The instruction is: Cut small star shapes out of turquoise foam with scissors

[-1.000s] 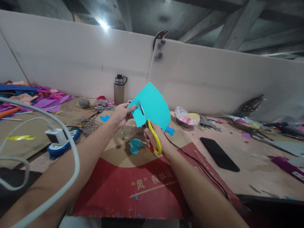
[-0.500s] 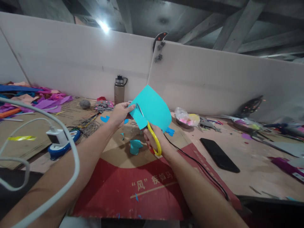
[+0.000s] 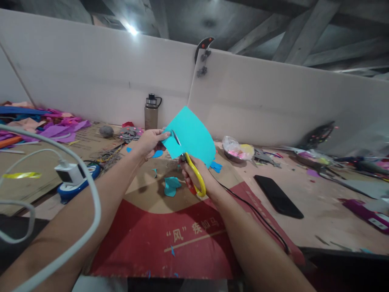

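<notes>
A turquoise sheet [image 3: 194, 136], paper or thin felt, is held up above the cardboard, its far edge bowed. My left hand [image 3: 151, 142] pinches its left corner between thumb and fingers. Yellow-handled scissors [image 3: 199, 180], with some red inside the handle, are gripped in my right hand [image 3: 192, 172]. Their blades lie across the sheet near its left side, pointing toward my left thumb. Below the hands, turquoise scraps [image 3: 172, 186] rest on the cardboard [image 3: 146, 243]. A blue cut piece [image 3: 157, 154] lies just under my left hand, and another blue piece [image 3: 216, 166] is right of the sheet.
A bottle [image 3: 151, 112] stands by the white partition. To the right lie a black phone [image 3: 278, 196] and a bowl [image 3: 238, 154] of small pieces. A white cable [image 3: 96, 202] loops across the left foreground near a charger [image 3: 70, 173]. Colourful scraps [image 3: 54, 129] pile at the left.
The whole view has shifted slightly. The scissors remain at the sheet's left part, and the strip in front of the blades has tilted a little. Both hands keep their hold.
</notes>
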The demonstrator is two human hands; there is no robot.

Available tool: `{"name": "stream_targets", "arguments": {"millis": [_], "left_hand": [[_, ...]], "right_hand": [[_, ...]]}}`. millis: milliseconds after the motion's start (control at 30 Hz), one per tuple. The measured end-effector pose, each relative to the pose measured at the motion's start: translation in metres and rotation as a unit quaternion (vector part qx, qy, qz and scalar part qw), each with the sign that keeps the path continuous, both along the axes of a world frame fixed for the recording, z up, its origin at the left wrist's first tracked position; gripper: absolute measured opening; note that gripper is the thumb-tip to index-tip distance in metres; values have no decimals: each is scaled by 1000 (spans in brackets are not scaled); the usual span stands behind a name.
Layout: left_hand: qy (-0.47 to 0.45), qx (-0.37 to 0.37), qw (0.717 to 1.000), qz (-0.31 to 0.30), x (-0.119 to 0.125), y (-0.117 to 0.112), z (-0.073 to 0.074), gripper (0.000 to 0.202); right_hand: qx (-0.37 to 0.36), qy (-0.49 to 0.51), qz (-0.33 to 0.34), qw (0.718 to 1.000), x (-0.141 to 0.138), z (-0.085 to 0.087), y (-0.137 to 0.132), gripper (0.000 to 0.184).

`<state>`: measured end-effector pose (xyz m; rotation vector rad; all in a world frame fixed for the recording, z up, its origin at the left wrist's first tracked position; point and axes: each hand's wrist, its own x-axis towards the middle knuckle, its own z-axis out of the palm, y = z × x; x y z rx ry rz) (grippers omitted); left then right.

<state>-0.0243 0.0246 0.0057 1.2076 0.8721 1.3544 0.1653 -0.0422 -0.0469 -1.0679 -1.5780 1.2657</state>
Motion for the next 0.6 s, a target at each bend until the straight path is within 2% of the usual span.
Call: {"name": "stream_targets", "arguments": {"millis": [100,200,400,600], "left_hand": [[1,-10,1000,-6,-1,-2,3,37],[9,-21,1000,-1,-1,-4,5,37],[11,-24,1000,-7,1,-8,9,29],[9,-26,999,-33,-1,-12,12,34]], "right_hand": [[-19,6,4,1000,0,6,-4,22],[-5,-4,9,1000,2,10,-6,19],[24,-17,2,1000,4,8,-5,21],[28,-27,-17,999,-1,12,-10,20]]}}
